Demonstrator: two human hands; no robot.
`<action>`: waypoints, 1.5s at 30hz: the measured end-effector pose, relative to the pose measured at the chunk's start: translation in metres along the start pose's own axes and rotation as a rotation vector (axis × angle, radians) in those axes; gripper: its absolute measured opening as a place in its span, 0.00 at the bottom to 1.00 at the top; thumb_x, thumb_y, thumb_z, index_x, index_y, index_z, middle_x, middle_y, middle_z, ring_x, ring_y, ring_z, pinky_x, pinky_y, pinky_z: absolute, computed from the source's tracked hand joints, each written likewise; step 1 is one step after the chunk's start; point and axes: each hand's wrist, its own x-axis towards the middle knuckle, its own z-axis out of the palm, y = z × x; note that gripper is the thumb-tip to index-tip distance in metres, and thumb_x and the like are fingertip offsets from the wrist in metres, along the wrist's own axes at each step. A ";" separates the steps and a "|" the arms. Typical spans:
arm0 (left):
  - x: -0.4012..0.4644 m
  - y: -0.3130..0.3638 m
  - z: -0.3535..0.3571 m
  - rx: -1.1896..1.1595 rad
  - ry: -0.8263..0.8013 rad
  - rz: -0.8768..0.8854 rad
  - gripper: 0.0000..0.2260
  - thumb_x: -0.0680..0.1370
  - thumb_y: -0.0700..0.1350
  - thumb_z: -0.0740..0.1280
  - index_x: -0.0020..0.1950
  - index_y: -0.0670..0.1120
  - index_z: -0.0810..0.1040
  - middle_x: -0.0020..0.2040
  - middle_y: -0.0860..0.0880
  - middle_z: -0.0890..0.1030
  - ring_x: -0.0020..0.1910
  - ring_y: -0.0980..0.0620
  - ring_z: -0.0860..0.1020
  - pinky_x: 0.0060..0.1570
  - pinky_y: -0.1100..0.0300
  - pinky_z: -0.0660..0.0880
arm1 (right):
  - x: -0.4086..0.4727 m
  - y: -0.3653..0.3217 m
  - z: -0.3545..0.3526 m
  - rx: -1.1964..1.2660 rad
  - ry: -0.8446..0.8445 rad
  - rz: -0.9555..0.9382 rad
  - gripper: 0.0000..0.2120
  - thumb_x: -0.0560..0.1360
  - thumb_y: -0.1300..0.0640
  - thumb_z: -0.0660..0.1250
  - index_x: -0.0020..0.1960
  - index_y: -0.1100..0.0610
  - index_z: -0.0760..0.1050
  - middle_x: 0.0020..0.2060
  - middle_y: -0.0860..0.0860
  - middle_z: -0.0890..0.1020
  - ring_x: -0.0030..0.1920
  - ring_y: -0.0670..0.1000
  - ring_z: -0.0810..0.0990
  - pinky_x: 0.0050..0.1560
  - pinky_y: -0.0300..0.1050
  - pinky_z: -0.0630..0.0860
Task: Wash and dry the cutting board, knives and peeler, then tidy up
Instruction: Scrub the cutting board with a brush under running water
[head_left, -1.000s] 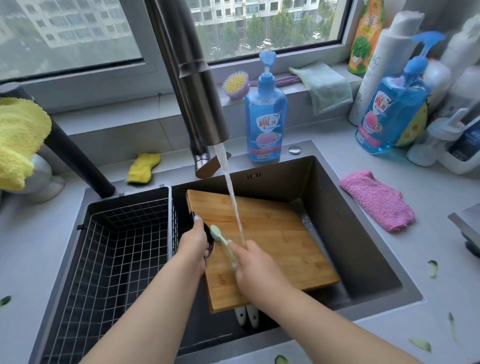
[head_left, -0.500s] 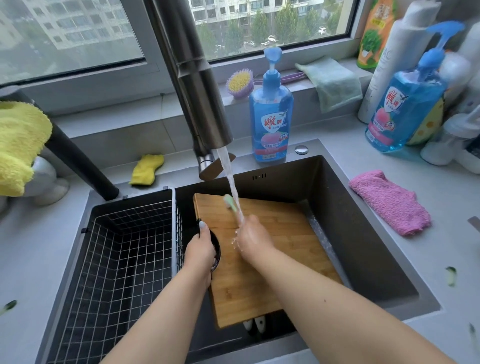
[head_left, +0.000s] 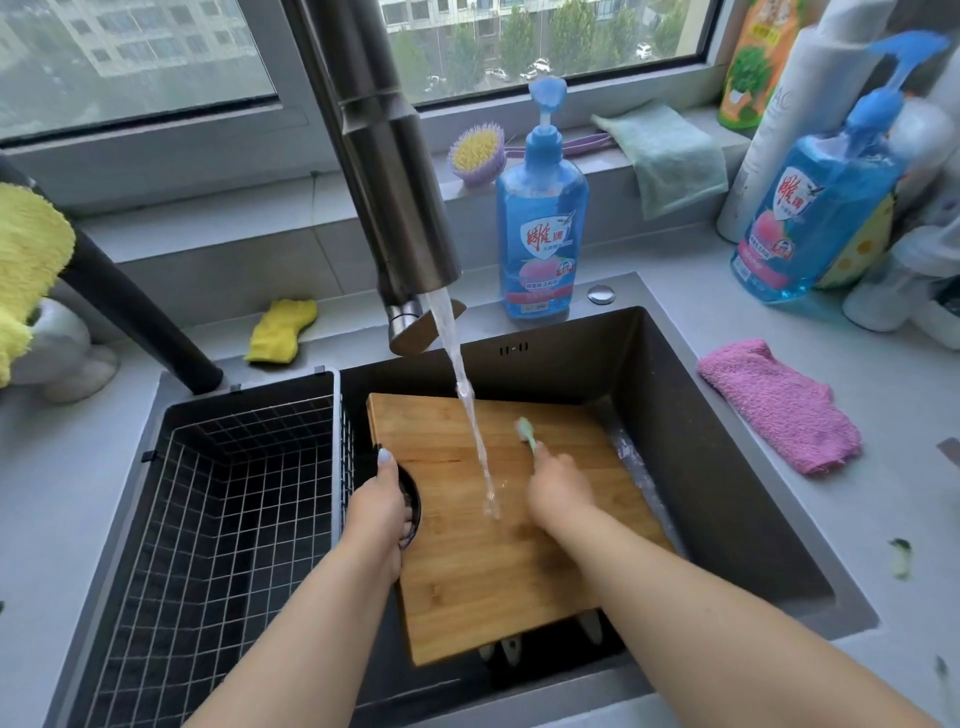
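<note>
Cutting board: the wooden cutting board (head_left: 498, 530) lies tilted across my dark sink (head_left: 727, 499), its far edge toward the back wall and its near corner raised over the basin.
Water: a stream (head_left: 472, 410) falls from the steel faucet (head_left: 395, 197) and lands on the middle of the board.
My left hand: my left hand (head_left: 379, 514) grasps the board's left edge at its round black handle ring (head_left: 413, 512), thumb on top, fingers curled through the ring.
My right hand: my right hand (head_left: 558, 491) is clenched around a pale green handle (head_left: 525, 432) that sticks out toward the board's far right part; I cannot tell which tool it is. The hand sits just right of the stream, over the board.
Knives: white tips (head_left: 511, 649) peek out from under the board's near edge, down in the basin.
Basket: a wire drain basket (head_left: 218, 519) fills the sink's left part, just beside my left hand.
Counter, right: a pink cloth (head_left: 779, 405) lies near the sink rim; bits of green peel (head_left: 901, 558) lie nearer me.
Counter, back: a blue soap bottle (head_left: 540, 223) stands behind the sink, a yellow sponge (head_left: 283, 330) left of the faucet base.
Sill: a purple-and-yellow brush (head_left: 475, 153) and a green cloth (head_left: 670, 156) rest there.
Far right: a second blue bottle (head_left: 815, 208) stands among white containers.
</note>
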 end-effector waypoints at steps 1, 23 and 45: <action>0.000 0.001 -0.002 -0.008 -0.006 -0.024 0.26 0.79 0.65 0.55 0.53 0.42 0.75 0.35 0.46 0.75 0.24 0.54 0.63 0.24 0.61 0.62 | -0.007 0.003 -0.003 -0.005 -0.004 0.046 0.29 0.80 0.63 0.52 0.78 0.48 0.50 0.69 0.54 0.64 0.62 0.56 0.73 0.56 0.46 0.74; -0.007 0.015 0.014 -0.012 -0.004 -0.026 0.24 0.80 0.62 0.56 0.43 0.41 0.73 0.31 0.45 0.70 0.24 0.52 0.65 0.26 0.60 0.64 | -0.082 0.009 0.016 0.122 -0.118 -0.316 0.29 0.81 0.58 0.57 0.77 0.42 0.49 0.54 0.47 0.69 0.44 0.48 0.76 0.47 0.45 0.80; -0.034 0.034 0.020 0.102 0.051 0.158 0.19 0.80 0.58 0.61 0.47 0.41 0.73 0.34 0.48 0.72 0.29 0.52 0.73 0.26 0.61 0.67 | -0.126 0.032 -0.013 0.139 -0.177 -0.399 0.26 0.82 0.55 0.55 0.78 0.44 0.51 0.56 0.47 0.70 0.45 0.45 0.72 0.43 0.37 0.71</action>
